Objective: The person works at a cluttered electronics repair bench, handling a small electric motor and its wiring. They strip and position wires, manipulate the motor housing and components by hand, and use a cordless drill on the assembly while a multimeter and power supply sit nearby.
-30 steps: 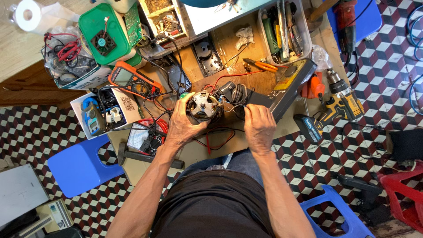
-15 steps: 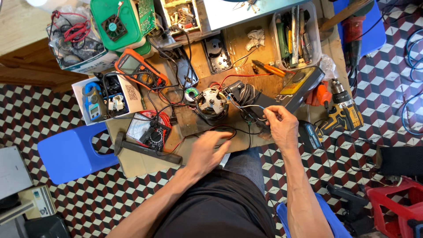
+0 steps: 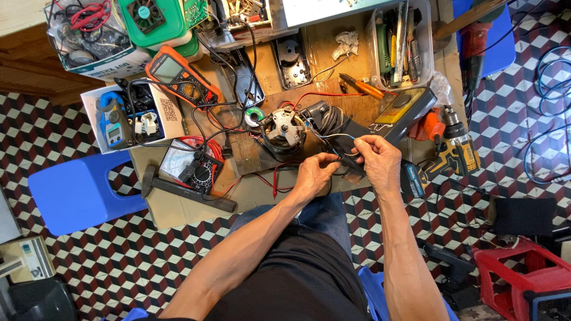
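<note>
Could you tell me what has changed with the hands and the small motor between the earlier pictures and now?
The left hand let go of the small motor, which it cupped a second ago, and moved right to the thin wires. The right hand lifted off the bench and now pinches those wires too. The motor now sits on the bench, untouched. The orange multimeter, hammer and yellow drill stayed put.
</note>
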A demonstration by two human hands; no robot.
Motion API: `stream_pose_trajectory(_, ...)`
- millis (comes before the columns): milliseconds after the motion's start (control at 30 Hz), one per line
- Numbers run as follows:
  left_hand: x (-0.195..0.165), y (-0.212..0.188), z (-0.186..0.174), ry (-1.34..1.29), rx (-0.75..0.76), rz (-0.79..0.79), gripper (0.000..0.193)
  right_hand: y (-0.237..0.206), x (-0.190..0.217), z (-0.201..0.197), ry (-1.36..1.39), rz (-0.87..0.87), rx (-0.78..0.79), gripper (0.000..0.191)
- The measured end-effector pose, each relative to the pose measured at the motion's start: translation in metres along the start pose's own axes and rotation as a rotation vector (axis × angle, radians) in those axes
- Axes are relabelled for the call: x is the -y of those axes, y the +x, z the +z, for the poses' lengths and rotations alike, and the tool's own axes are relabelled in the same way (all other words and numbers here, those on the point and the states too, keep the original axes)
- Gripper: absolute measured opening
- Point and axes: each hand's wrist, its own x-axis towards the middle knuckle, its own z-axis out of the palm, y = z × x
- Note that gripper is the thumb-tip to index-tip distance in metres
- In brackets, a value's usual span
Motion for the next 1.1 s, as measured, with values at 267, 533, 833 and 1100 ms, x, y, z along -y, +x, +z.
stream_pose_trajectory(267,0.007,-0.002,-0.006,-0.283,0.14,-0.028,0.031,0.003,0.007,0.004,-0.035,0.018,-0.03,0.017)
stream_pose_trajectory(533,0.017,0.003,0.0,-0.405,0.172,-0.055,0.031,0.002,0.009,0.005,-0.053,0.036,-0.038,0.018)
stream_pose_trajectory(833,-0.025,-0.008,-0.005,-0.189,0.06,-0.168,0.032,0.004,0.009,0.004,-0.077,0.046,-0.022,0.02)
stream_pose_trajectory(1100,-0.015,-0.003,-0.008,-0.123,-0.003,-0.017,0.033,0.0,0.01,-0.003,-0.02,-0.023,0.002,0.028)
